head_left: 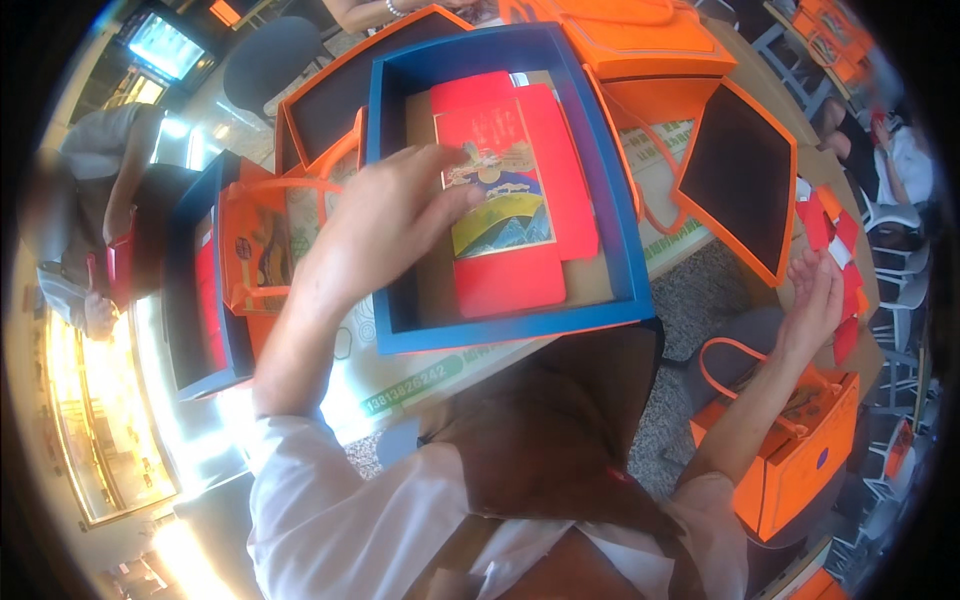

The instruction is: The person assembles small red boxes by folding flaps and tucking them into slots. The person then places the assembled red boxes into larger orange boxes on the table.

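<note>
- Your left hand (385, 220) reaches over the near box, thumb standing apart from the loosely bent fingers; whether they touch the packet beneath, you cannot tell from here.
- Under that hand lies a flat red packet (505, 285) with an illustrated panel in gold, blue and yellow. It rests inside the blue-walled box (520, 328), on the tan bottom, and the hand covers part of its left side.
- Your right hand (820, 290) is out to the side, well apart from the box, just beside several red pieces (838, 240); its fingers lie close together, but you cannot tell whether they pinch anything.
- Between the box and your right hand, a dark-lined orange tray (735, 180) sits tilted.
- Below your right forearm stands an orange bag (800, 460) with a looped handle.
- To the left on the bench (430, 385) is a second blue-walled box (212, 375), with red inside.
- Beyond the near box sits an orange case (650, 45).
- Further left, a co-worker (110, 150) holds something red.
</note>
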`<action>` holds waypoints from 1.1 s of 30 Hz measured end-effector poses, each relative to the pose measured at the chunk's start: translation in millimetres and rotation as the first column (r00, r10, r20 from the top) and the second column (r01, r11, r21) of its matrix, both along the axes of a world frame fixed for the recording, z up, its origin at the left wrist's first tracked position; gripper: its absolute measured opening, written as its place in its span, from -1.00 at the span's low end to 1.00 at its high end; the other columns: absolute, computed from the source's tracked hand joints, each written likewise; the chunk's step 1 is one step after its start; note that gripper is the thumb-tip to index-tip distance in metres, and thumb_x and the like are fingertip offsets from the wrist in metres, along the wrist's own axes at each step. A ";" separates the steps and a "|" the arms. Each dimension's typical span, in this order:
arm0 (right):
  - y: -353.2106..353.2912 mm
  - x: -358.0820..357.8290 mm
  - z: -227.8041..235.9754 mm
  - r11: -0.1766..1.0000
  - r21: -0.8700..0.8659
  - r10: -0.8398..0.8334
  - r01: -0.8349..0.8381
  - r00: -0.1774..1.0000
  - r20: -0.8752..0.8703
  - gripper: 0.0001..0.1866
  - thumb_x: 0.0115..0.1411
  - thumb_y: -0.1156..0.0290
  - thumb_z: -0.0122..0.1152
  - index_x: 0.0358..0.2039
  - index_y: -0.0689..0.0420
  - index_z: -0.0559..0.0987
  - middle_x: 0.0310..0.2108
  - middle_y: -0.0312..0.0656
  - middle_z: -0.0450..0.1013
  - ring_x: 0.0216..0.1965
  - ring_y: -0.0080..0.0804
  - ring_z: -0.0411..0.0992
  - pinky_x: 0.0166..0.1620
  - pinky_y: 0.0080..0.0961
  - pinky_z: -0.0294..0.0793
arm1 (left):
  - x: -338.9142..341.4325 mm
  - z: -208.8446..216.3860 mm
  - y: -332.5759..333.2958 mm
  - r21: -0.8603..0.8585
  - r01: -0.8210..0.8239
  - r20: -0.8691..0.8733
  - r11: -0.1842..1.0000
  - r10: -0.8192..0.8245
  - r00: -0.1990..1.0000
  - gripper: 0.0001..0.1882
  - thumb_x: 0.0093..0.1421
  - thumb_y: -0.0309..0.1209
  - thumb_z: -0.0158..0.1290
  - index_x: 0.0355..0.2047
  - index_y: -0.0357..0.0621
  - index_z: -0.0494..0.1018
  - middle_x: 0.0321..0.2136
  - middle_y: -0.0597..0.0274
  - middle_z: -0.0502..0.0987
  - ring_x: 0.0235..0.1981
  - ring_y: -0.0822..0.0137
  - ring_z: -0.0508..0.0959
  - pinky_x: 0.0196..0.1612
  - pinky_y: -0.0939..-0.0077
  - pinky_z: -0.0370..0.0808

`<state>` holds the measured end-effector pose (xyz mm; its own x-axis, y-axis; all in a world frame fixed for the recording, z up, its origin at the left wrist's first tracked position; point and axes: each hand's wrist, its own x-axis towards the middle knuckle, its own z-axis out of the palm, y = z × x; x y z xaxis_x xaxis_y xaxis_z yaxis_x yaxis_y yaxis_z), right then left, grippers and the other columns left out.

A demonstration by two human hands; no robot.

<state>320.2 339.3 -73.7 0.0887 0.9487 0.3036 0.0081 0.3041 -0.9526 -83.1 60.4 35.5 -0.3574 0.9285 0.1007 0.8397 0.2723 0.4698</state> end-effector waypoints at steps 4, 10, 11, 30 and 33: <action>-81.4 -70.5 74.4 0.898 0.194 0.378 -0.394 0.918 0.116 -0.74 0.40 0.43 0.13 0.02 0.27 0.57 -0.17 -0.08 0.61 -0.18 -0.40 0.60 -0.09 -0.48 0.60 | -14.9 -10.1 27.3 -0.230 -0.035 -0.179 0.972 -0.007 0.984 -0.50 0.34 -0.10 0.14 0.02 -0.34 0.52 -0.25 -0.14 0.67 -0.28 0.11 0.70 -0.27 0.34 0.61; -138.7 -196.8 114.3 0.466 0.092 0.517 -0.880 0.355 0.779 -0.61 0.30 0.28 0.23 0.00 0.31 0.53 -0.18 0.17 0.56 -0.13 0.11 0.56 -0.06 -0.15 0.54 | -16.9 -21.2 34.9 -0.185 0.009 -0.229 0.983 -0.052 0.972 -0.59 0.36 -0.17 0.08 -0.06 -0.33 0.51 -0.22 -0.23 0.64 -0.16 -0.14 0.65 -0.11 0.14 0.58; -139.7 -214.4 116.0 0.468 -0.019 0.437 -0.883 0.212 0.874 -0.61 0.32 0.27 0.18 -0.01 0.34 0.51 -0.16 0.18 0.56 -0.06 0.12 0.54 0.00 -0.09 0.53 | -19.0 -23.0 35.7 -0.161 0.020 -0.213 0.987 -0.054 0.976 -0.60 0.36 -0.18 0.08 -0.05 -0.33 0.50 -0.22 -0.24 0.64 -0.15 -0.16 0.64 -0.09 0.14 0.58; -141.3 -289.5 90.2 0.740 -0.239 0.389 -0.629 0.110 0.915 -0.25 0.33 -0.16 0.06 0.23 0.27 0.40 0.07 0.25 0.47 0.18 0.17 0.41 0.22 -0.04 0.38 | -31.0 -30.8 46.2 0.311 -0.367 0.555 0.877 0.146 0.819 -0.35 0.19 -0.45 0.17 0.24 -0.46 0.25 -0.10 -0.23 0.62 -0.06 0.05 0.65 -0.04 0.33 0.57; -142.0 -284.8 98.5 0.695 -0.270 0.464 -0.666 0.128 0.877 -0.25 0.34 -0.12 0.07 0.27 0.28 0.37 0.13 0.27 0.42 0.23 0.15 0.37 0.25 -0.08 0.36 | -53.5 -47.0 57.6 0.212 -0.210 0.518 0.955 0.072 0.853 -0.44 0.22 -0.42 0.17 0.17 -0.48 0.33 -0.20 -0.19 0.65 -0.10 0.12 0.66 -0.06 0.35 0.56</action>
<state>35.4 197.4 24.8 -0.8435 0.5341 -0.0577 0.4986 0.7384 -0.4541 -136.6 118.0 -11.5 -0.5475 0.8313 0.0952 0.4340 0.1849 0.8817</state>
